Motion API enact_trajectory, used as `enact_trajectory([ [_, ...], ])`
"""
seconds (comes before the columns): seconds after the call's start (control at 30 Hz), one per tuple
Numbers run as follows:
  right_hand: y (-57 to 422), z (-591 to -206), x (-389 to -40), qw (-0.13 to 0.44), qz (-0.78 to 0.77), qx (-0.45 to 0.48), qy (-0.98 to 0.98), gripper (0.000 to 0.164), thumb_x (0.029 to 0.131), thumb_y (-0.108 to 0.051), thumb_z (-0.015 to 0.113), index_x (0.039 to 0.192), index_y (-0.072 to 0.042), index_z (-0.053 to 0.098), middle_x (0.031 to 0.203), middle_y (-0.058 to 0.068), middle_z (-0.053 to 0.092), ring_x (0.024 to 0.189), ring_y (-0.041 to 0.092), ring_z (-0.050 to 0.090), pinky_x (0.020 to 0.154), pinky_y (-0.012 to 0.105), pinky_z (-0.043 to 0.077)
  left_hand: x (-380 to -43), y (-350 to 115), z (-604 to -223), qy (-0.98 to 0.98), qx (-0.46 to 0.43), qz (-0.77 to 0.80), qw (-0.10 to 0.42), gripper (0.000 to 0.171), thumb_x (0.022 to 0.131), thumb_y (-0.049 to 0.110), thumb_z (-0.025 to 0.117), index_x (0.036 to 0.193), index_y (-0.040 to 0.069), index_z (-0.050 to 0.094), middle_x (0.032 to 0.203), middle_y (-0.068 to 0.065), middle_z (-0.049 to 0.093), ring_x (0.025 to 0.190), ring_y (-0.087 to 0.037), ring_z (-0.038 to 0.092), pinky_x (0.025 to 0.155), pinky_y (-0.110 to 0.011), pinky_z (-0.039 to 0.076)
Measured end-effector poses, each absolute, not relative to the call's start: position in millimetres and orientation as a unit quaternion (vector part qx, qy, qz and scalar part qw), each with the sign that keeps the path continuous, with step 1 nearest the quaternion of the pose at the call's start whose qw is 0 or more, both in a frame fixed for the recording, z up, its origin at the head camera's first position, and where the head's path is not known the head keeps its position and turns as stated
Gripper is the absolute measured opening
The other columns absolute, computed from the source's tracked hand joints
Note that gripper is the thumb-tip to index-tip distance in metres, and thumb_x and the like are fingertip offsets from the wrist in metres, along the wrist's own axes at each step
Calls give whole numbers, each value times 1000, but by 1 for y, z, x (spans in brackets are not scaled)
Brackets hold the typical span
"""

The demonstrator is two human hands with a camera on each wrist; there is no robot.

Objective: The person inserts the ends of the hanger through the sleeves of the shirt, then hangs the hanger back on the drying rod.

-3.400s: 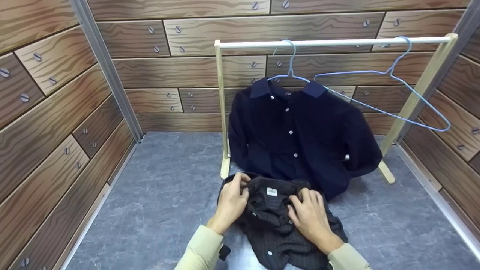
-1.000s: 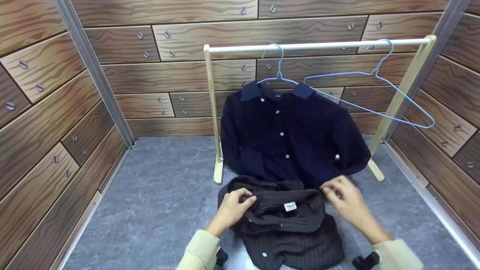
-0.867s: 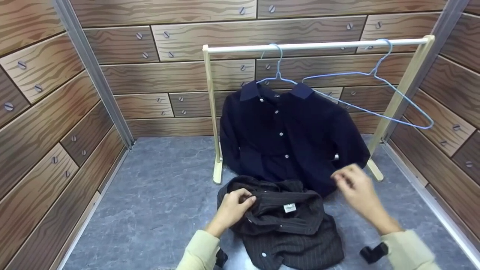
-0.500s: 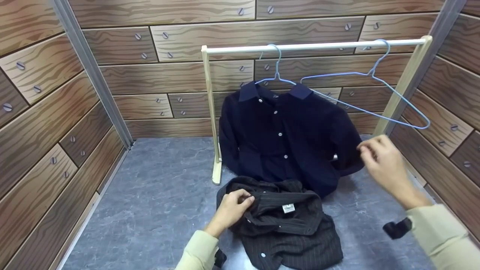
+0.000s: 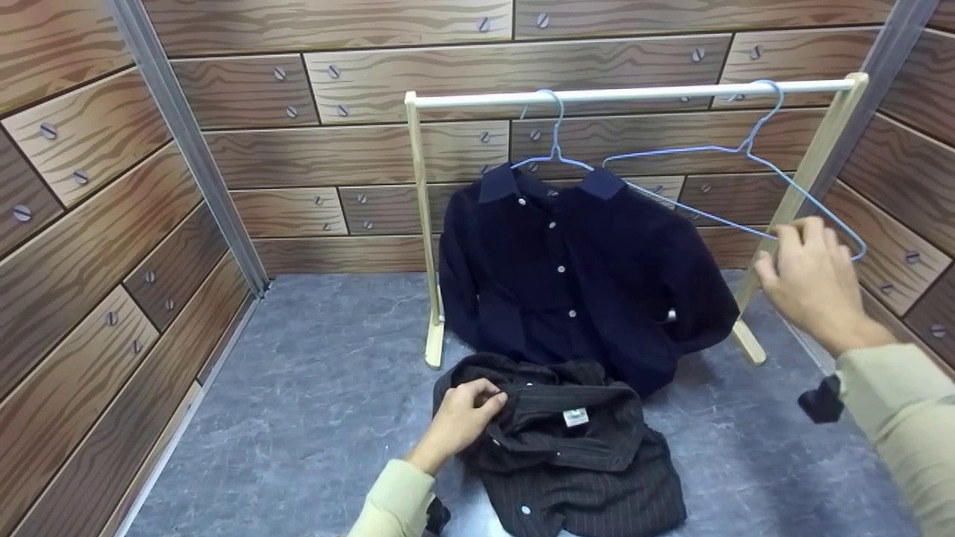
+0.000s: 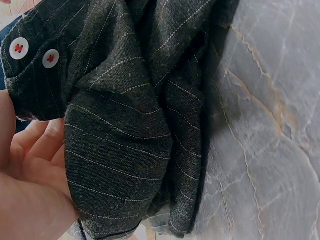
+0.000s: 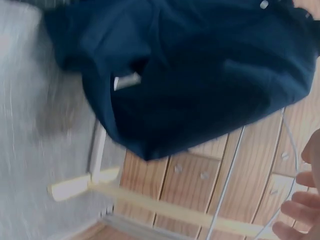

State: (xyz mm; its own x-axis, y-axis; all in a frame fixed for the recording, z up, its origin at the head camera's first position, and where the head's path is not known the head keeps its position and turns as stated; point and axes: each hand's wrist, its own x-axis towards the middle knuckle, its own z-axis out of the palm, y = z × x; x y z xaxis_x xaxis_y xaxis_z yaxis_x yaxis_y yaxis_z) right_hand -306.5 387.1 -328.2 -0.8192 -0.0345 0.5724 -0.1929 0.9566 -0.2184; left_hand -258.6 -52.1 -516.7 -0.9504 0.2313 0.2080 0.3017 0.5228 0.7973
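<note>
A dark pinstriped shirt (image 5: 597, 488) lies bunched on the floor, its white neck label showing. My left hand (image 5: 456, 418) pinches its collar edge at the left between thumb and fingers. Close up in the left wrist view, the striped cloth (image 6: 117, 160) bulges beside the left hand (image 6: 37, 190), near two white buttons sewn with red thread. My right hand (image 5: 813, 283) is raised by the lower right corner of a bare blue wire hanger (image 5: 806, 195), covering part of its bottom wire. In the right wrist view the right hand's fingers (image 7: 297, 212) are loosely bent and hold nothing.
A navy shirt (image 5: 515, 253) hangs on another blue hanger (image 5: 556, 149) from the white rail (image 5: 634, 95), just behind the striped shirt. The rack's wooden right post (image 5: 809, 168) stands behind the right hand. Wood-patterned walls (image 5: 298, 156) enclose the grey marbled floor (image 5: 321, 388).
My right hand has let go of the striped shirt's collar and moved up and right to the bare hanger, its fingers spreading. The left hand has stayed on the collar.
</note>
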Motion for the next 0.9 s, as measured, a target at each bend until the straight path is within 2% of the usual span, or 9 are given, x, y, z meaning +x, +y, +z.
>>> enact_trajectory([
  [0.2,397,-313,-324,256,124,13,-959,53,92,-16,45,133,18,37,136,39,33,119,60,32,95,69,26,-260,-52,-517,-871,-157,-463,38,14,95,29,64,91,17,70,76,11,64,71,-1,55,72,-21,47],
  [0.43,402,-303,-342,237,103,-4,-966,56,92,-17,40,132,22,31,138,42,28,119,62,30,96,70,25,-259,-55,-518,-868,-157,-470,33,13,95,27,64,90,17,70,71,13,58,67,0,52,68,-20,45],
  [0.9,428,-304,-355,156,64,-50,-984,68,93,-20,41,142,20,16,143,43,20,127,63,22,103,72,21,-259,-57,-521,-868,-153,-472,33,12,95,26,64,90,17,71,74,12,62,71,-1,53,70,-20,46],
])
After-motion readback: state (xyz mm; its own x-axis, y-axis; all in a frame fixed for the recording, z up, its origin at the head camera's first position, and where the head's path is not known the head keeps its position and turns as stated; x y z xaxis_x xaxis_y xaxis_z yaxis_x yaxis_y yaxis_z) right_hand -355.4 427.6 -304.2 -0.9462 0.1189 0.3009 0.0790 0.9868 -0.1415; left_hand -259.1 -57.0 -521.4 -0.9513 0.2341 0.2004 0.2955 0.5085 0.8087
